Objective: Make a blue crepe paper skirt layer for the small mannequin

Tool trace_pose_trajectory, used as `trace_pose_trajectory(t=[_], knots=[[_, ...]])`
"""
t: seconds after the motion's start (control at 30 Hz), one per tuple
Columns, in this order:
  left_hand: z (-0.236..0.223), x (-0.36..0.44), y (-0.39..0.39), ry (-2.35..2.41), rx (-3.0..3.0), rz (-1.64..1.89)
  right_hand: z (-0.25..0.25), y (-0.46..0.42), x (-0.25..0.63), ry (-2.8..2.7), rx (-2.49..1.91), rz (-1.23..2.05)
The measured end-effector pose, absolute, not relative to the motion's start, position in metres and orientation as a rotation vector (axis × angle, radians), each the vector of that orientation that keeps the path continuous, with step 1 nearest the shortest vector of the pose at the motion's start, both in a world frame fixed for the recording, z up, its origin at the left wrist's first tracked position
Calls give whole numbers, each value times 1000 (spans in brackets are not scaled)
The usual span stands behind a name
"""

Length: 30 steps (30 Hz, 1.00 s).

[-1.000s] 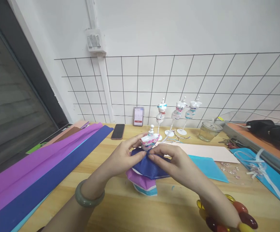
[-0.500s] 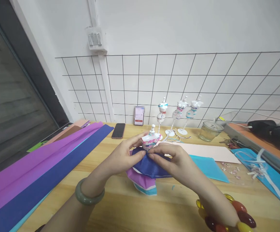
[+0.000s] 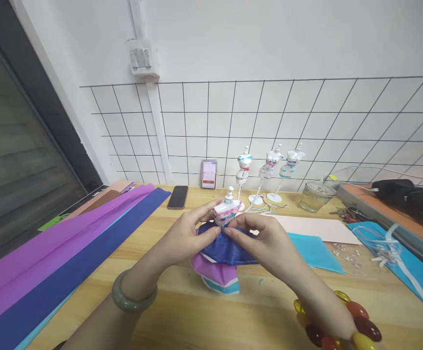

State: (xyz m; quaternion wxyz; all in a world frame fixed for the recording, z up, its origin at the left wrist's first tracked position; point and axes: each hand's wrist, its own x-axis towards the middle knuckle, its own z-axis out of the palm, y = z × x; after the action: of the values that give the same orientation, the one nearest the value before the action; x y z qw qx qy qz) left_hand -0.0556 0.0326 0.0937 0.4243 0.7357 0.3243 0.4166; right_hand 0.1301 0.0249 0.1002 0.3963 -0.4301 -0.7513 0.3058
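Observation:
A small white dress form (image 3: pixel 227 209) with pink and blue marks on its bust stands upright between my hands. Around its waist sits a tiered skirt, with a navy blue layer (image 3: pixel 224 250) on top, then purple (image 3: pixel 217 273) and light blue below. My left hand (image 3: pixel 197 233) wraps the form's left side, its thumb pressing the navy layer at the front of the waist. With thumb and forefinger, my right hand (image 3: pixel 257 238) pinches the navy fabric at the waist, close to the left thumb. The form's lower stand is hidden by the skirt.
Three more dress forms (image 3: pixel 270 167) stand at the back beside a glass jar (image 3: pixel 317 197). A phone (image 3: pixel 178 197) lies flat; another (image 3: pixel 209 174) leans upright. Long purple and navy sheets (image 3: pixel 87 262) cover the left side. Blue pieces (image 3: pixel 317 252), clear beads (image 3: pixel 346 253) and white ribbon lie right.
The view has shifted slightly. Both hands stay at the waist of the form, and the right hand's fingers have moved a little on the navy fabric.

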Motion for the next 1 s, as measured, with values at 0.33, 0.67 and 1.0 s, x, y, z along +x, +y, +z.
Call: trace_pose_trajectory(t=[0.33, 0.67, 1.0], knots=[[90, -58, 32, 849, 1867, 1029, 97, 26, 130, -1848, -1092, 812], [95, -50, 31, 828, 1793, 1077, 92, 29, 130, -1879, -1120, 697], [94, -50, 33, 929, 1746, 1138, 92, 32, 135, -1943, -1015, 657]])
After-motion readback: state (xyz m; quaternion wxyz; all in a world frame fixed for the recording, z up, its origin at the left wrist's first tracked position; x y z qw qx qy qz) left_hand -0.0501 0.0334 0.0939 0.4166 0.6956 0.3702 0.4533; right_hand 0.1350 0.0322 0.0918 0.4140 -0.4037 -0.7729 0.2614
